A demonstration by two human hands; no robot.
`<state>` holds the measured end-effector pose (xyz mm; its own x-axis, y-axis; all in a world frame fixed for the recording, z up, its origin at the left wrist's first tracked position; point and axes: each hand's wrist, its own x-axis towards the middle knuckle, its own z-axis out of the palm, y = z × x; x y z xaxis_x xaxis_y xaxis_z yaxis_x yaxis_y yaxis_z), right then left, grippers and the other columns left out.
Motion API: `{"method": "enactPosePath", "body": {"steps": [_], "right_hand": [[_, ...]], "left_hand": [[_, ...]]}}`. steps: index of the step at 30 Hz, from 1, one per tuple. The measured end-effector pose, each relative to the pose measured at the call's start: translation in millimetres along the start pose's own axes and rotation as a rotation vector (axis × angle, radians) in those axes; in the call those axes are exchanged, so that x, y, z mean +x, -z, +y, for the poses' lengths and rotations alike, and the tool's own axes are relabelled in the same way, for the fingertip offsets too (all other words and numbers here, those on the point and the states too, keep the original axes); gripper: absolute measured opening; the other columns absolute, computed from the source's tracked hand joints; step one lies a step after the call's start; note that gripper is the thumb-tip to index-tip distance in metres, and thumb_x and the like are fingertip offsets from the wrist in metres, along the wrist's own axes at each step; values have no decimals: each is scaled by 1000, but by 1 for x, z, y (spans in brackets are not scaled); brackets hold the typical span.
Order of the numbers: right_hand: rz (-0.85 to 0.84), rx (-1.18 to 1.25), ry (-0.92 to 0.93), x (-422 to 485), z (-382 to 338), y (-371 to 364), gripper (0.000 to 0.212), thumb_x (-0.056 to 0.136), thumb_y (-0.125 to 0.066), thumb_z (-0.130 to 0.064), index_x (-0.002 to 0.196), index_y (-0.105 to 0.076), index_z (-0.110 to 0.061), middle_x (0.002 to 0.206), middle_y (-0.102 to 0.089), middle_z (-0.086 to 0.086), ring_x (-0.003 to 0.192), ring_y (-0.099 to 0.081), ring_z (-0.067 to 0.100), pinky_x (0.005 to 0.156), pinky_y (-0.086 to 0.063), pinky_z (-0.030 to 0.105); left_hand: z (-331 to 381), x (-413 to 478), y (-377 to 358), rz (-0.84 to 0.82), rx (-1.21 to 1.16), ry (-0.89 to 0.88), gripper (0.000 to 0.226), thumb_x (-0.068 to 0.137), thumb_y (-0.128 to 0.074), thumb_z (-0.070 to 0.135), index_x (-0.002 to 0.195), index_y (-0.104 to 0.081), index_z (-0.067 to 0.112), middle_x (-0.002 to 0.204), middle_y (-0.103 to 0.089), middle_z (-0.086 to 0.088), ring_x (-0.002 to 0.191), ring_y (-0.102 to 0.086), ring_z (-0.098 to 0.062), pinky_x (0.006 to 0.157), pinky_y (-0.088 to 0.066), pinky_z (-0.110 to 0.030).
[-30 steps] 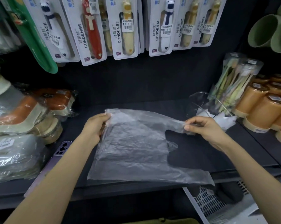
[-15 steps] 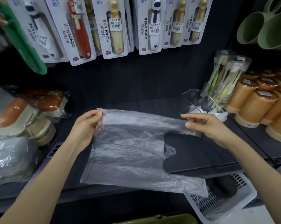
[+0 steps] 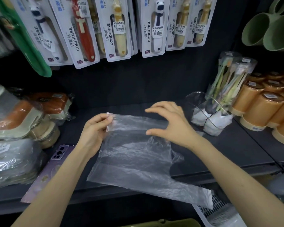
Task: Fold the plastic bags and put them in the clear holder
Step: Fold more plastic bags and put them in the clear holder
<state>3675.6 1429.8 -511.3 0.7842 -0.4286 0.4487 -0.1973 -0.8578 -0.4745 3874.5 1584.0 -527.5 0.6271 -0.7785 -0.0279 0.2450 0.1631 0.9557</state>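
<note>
Folding step, early. Plastic bag [image 3: 134, 154] lies spread on the shelf [image 3: 228, 149] left of the clear holder [image 3: 192, 102]. Left hand [image 3: 93, 133] pinches the bag's far corner. Right hand [image 3: 172, 123] is released, fingers spread over the top edge. Next, probably: fold over and press the crease flat.

Before you, dark shelf [image 3: 236, 148]: bag [image 3: 134, 154] at centre, overhanging the front edge; phone [image 3: 56, 163] just left of it; wrapped packs [image 3: 12, 161] far left; holder [image 3: 208, 117], toothbrush tubs [image 3: 228, 82] and orange cups [image 3: 260, 110] on your right.

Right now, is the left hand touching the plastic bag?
Touching. The head view shows the left hand pinching the upper corner of the plastic bag.
</note>
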Motion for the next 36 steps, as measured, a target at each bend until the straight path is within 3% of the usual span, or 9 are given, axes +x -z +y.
{"method": "enactPosePath", "body": {"steps": [7, 10, 13, 16, 22, 27, 30, 33, 36], "right_hand": [[50, 51, -32, 13, -17, -33, 14, 81, -75, -31, 90, -67, -23, 75, -51, -22, 81, -42, 3, 83, -28, 25], [55, 133, -144, 1, -6, -25, 10, 80, -76, -33, 84, -69, -27, 71, -56, -21, 79, -48, -4, 85, -28, 14], [-28, 190, -221, -14, 15, -13, 9, 80, -75, -35, 73, -69, -34, 68, -69, -14, 76, -61, 2, 91, -36, 27], [-73, 369, -323, -29, 29, 4, 8, 81, -75, -21, 74, -74, -20, 68, -72, -2, 69, -68, 11, 75, -52, 28], [-47, 590, -556, -47, 51, 28, 9, 83, -71, -12, 75, -73, -6, 59, -67, 1, 57, -59, 3, 63, -45, 10], [-96, 493, -658, -45, 64, 25, 25, 89, -66, -20, 71, -69, -4, 56, -66, 3, 49, -53, 3, 58, -44, 13], [-84, 294, -660, -38, 75, 18, 22, 88, -68, -21, 68, -67, -12, 56, -67, 2, 50, -55, 6, 60, -47, 23], [-106, 103, -624, -30, 81, 12, 10, 86, -70, -24, 77, -65, -25, 57, -68, -4, 52, -59, 2, 65, -49, 27], [-154, -10, -591, -20, 80, 8, 7, 87, -69, -28, 92, -64, -27, 62, -66, -8, 59, -57, 1, 69, -46, 29]], "left_hand": [[5, -5, -5, 37, -14, -27, 3, 80, -62, 12, 79, -65, 10, 74, -63, -1, 73, -61, -14, 71, -54, -28], [5, -3, 0, 42, 16, -35, 10, 88, -58, 8, 82, -66, 8, 79, -62, -2, 81, -60, -17, 79, -50, -32], [4, 2, 4, 102, -31, -14, 13, 89, -57, 7, 80, -66, 10, 72, -64, 4, 74, -61, -10, 72, -51, -26], [1, 7, 11, 180, -42, -7, 16, 92, -58, 8, 80, -67, 13, 68, -62, 7, 71, -58, -8, 67, -48, -23], [-4, 17, 23, 301, -87, 48, 13, 91, -59, 5, 83, -66, 10, 67, -66, 4, 68, -61, -10, 64, -50, -21], [-18, 26, 22, 333, 119, 61, 11, 91, -61, 6, 83, -68, 8, 69, -59, -6, 64, -50, -19, 69, -45, -30], [-27, 35, 18, 389, 286, 33, 10, 92, -62, 7, 99, -69, 6, 94, -68, -12, 83, -61, -22, 80, -50, -30], [-33, 40, 15, 456, 669, -21, 25, 93, -62, 16, 114, -63, 2, 95, -63, -8, 82, -58, -18, 72, -43, -25], [-34, 35, 17, 412, 1136, -210, 32, 93, -61, 18, 119, -58, 1, 96, -64, -15, 91, -58, -34, 77, -41, -34]]}}
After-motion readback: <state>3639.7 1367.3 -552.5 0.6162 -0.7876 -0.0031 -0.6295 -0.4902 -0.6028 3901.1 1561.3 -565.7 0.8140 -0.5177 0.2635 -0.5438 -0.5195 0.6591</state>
